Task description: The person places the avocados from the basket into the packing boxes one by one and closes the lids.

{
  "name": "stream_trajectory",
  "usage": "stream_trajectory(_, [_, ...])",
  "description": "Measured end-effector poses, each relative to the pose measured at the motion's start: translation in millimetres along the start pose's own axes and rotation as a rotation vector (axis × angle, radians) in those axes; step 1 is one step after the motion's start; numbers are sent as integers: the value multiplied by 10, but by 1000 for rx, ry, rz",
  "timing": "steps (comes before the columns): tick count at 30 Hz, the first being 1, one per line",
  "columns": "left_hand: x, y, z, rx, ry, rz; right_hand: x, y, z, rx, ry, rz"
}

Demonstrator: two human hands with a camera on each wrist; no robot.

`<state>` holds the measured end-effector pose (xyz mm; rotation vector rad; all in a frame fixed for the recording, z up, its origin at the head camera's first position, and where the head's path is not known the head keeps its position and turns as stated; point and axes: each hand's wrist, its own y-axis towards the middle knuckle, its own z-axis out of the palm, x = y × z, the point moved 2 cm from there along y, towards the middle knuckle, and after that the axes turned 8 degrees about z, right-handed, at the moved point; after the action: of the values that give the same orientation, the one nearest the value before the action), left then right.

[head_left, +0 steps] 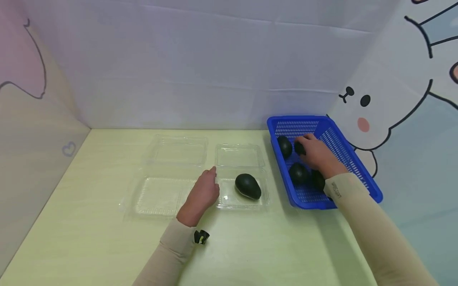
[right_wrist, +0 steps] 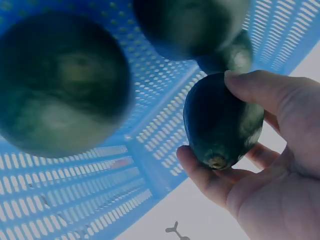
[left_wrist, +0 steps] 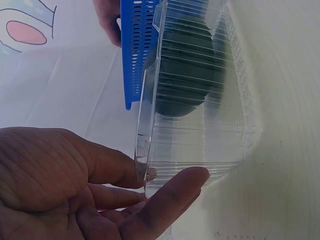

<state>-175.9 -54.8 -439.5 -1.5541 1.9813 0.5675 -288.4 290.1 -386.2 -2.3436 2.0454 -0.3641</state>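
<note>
My right hand [head_left: 318,155] is inside the blue plastic basket [head_left: 293,126], gripping a dark green avocado [right_wrist: 217,125] between thumb and fingers. Other avocados lie around it, among them one at the basket's left side [head_left: 284,147] and one nearer the front [head_left: 298,173]. On the table, a small clear plastic clamshell container [head_left: 226,188] lies with its lid folded back. A single avocado [head_left: 248,186] rests in its base. My left hand [head_left: 204,190] pinches the left edge of that base, thumb and fingers at its corner in the left wrist view [left_wrist: 172,205].
To the left, a larger clear clamshell container [head_left: 157,194] lies spread out, its lid [head_left: 179,153] toward the back. A white cloth wall [head_left: 179,79] rises behind the pale table [head_left: 89,238]. Cartoon-printed panels [head_left: 404,119] stand at the sides, the right one close behind the basket.
</note>
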Motion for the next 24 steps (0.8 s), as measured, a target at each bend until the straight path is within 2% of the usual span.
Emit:
stream_trajectory(6, [22,4,8,-6,-3,10,95,-65,-132,-58,22,-18])
stream_trajectory(18, [49,26,14,3,-28,9,362,-289,-293,-98,54,-59])
stream_trajectory(24, [52,26,4,13,-23,2,586,-451,-318,-159,65,-150])
